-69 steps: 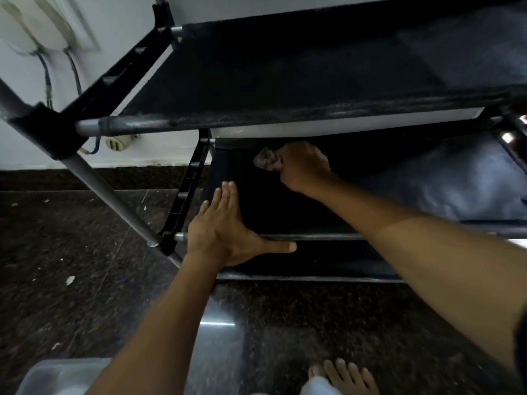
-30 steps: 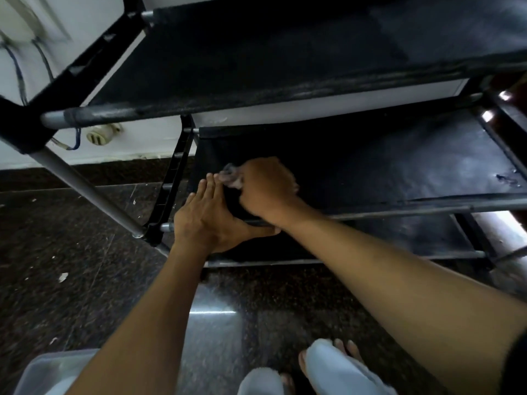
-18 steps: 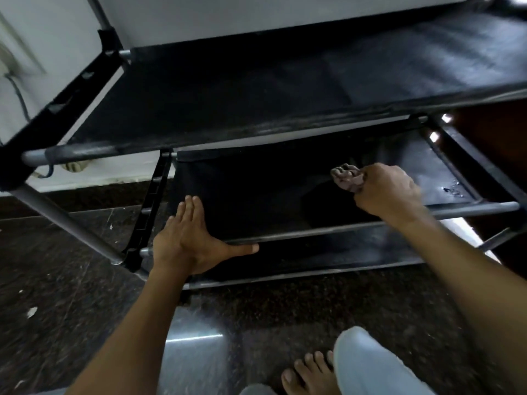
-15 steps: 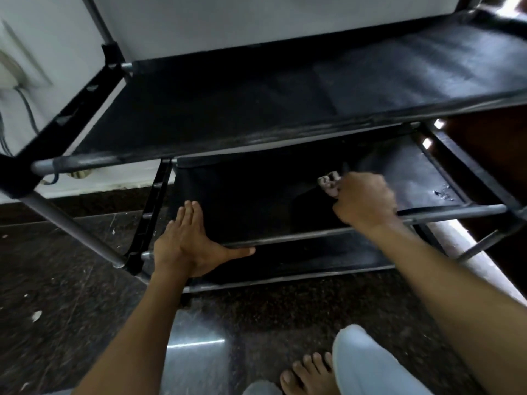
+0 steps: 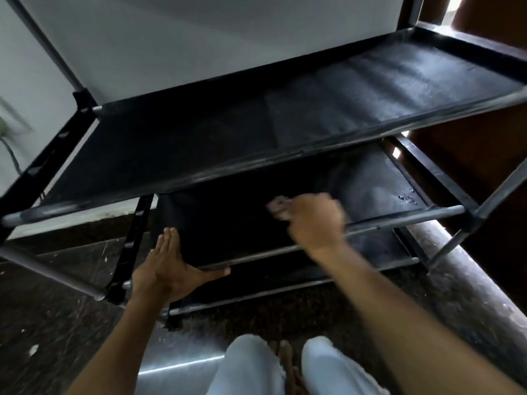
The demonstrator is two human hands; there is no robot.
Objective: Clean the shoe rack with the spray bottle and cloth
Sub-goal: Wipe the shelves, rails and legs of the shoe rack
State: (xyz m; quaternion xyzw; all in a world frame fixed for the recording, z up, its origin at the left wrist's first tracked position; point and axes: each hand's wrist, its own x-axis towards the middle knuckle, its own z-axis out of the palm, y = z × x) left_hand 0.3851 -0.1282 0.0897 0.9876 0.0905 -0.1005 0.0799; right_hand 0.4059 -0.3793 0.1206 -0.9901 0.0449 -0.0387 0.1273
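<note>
Head view: our right hand (image 5: 313, 220) grips the cloth (image 5: 278, 206) on the shoe rack (image 5: 256, 166)'s middle shelf; left hand (image 5: 168, 269) rests flat at that shelf's left front corner. We should wipe with long overlapping strokes.

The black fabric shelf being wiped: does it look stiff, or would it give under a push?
Likely it gives: the black fabric shelf panel looks like thin cloth stretched between grey metal bars, with creases showing. The left hand lies flat on its front corner, perhaps bracing a light rack. The right hand holding the small crumpled cloth should drag rather than slide.
</note>
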